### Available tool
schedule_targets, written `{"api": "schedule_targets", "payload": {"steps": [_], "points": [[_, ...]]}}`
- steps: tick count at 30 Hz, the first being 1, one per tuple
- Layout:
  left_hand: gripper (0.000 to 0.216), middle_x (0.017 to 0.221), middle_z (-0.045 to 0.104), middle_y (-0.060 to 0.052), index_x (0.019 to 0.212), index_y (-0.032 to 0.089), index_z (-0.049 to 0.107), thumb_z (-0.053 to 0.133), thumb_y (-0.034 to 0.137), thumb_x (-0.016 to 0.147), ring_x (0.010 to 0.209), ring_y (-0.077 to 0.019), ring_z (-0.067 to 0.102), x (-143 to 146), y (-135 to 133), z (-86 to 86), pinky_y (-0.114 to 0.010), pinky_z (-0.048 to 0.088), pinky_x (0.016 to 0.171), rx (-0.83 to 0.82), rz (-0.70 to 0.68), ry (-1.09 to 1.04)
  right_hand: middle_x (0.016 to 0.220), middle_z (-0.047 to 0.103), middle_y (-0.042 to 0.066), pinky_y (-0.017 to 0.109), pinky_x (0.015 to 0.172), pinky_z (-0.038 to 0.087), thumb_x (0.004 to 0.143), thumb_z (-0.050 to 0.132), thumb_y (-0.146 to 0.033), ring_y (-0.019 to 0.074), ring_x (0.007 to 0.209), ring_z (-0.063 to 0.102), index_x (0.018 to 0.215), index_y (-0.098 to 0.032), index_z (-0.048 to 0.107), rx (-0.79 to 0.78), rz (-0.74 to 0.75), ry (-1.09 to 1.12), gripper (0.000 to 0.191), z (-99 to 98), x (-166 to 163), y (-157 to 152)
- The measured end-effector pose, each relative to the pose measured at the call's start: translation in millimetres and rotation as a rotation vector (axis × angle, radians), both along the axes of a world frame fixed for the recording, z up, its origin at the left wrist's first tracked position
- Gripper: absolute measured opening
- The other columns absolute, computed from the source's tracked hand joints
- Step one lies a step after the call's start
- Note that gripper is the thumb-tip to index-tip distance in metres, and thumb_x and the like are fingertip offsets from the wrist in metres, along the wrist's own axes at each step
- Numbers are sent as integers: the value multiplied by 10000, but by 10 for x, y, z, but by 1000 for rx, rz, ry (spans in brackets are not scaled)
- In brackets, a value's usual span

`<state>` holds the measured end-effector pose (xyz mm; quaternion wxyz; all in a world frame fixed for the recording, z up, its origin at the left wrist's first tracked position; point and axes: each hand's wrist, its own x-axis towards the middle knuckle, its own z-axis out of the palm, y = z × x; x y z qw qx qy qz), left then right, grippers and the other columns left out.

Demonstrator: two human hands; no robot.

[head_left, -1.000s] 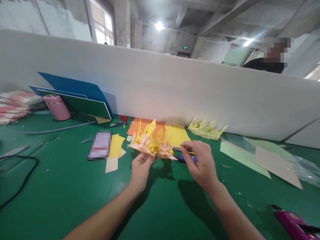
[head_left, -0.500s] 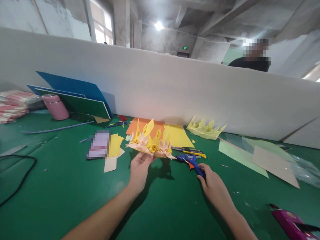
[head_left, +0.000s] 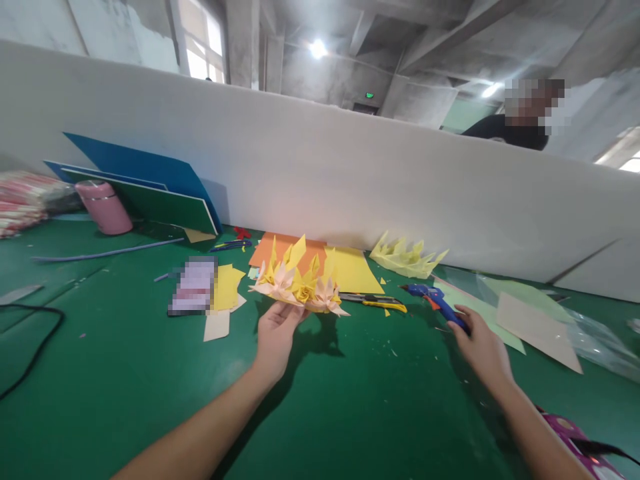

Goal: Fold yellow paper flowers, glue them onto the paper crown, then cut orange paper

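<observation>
My left hand (head_left: 276, 337) is closed on the lower edge of a folded paper crown (head_left: 306, 288), holding it above the table. Yellow points and pale pink paper flowers cover its front, with a small yellow rose in the middle. Off to the right, my right hand (head_left: 480, 343) wraps round the handle of a blue hot glue gun (head_left: 437, 303) with an orange trigger, its nozzle facing left. Between the two lies a yellow utility knife (head_left: 385, 303) on the green table (head_left: 360, 413). A plain pale yellow paper crown (head_left: 407, 259) stands by the white partition.
Orange paper (head_left: 263, 250) and yellow paper (head_left: 357, 270) lie behind the held crown. A phone (head_left: 194, 287), a pink flask (head_left: 106, 210) and leaning boards (head_left: 150, 200) are left. Green sheets and plastic lie right; a magenta device (head_left: 563, 427) is partly behind my right forearm. Beyond the partition (head_left: 300, 167) is a person (head_left: 510, 130).
My right hand has carried the glue gun to the right, away from the crown. My left hand keeps its hold on the crown, almost still.
</observation>
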<state>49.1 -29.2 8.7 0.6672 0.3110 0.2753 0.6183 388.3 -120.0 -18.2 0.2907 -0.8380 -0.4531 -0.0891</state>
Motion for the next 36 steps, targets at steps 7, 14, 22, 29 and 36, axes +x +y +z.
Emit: {"api": "schedule_targets", "payload": {"steps": [7,14,22,29,36], "points": [[391,893,758,-85,800,164,728,852,363,487,820,-219,699,-3,-2,-7,-350,542,798,9,2,16,913,695,169,411,691,470,805,410,-268,322,810,650,1119,-125,560,-105,-62,-49,376,-148,61,309],[375,821,759,-79,751,154,731,850,383,479,777,-219,697,3,-8,-44,-356,542,776,-2,5,53,1061,632,186,467,861,396,791,442,-257,342,1005,557,1074,-124,584,-47,-34,-173,343,20,-244,336],[395,909,755,-91,795,160,732,838,403,503,877,-246,691,27,-75,8,-373,528,828,29,-49,111,824,655,57,373,759,429,873,518,-258,226,811,576,851,-220,644,499,578,-231,134,795,-1588,410],[369,938,749,-83,813,178,729,834,380,523,877,-233,689,18,-71,16,-361,525,831,72,-65,109,805,661,34,337,731,442,861,563,-216,197,786,579,839,-209,634,452,858,-117,75,927,-2067,546],[334,924,746,-63,841,195,732,796,403,588,881,-221,682,20,-99,27,-355,532,838,124,-74,156,754,643,29,318,681,420,858,571,-209,192,736,565,758,-197,611,357,899,-114,109,910,-2065,517]]}}
